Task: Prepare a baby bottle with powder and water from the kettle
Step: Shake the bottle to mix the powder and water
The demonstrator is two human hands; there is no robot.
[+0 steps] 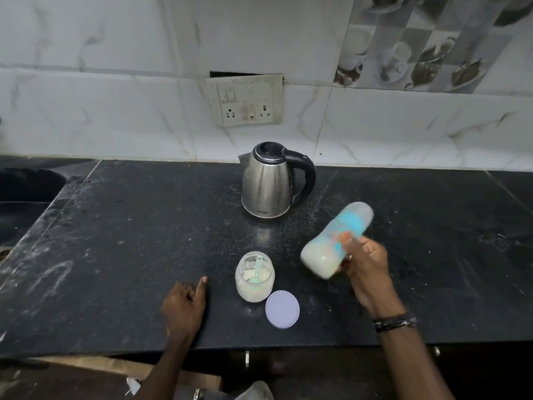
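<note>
My right hand [364, 261] grips a capped baby bottle [326, 249] above the black counter [144, 226]. The bottle is tilted, cap end up and away to the right, blurred by motion, with milky liquid in its lower end. My left hand [184, 306] rests on the counter near the front edge, fingers loosely curled, index finger out, holding nothing. Between the hands stands an open glass jar [255, 280] of pale powder with a light green scoop [256, 271] inside. Its lilac lid [282, 308] lies flat just right of it. A steel kettle [272, 183] with a black handle stands behind, lid closed.
A tiled wall with a switch and socket plate [246, 101] runs behind the counter. A dark sink [26, 184] lies at the far left. Powder dust and smears mark the counter top. Drawer handles [247, 359] show below the front edge.
</note>
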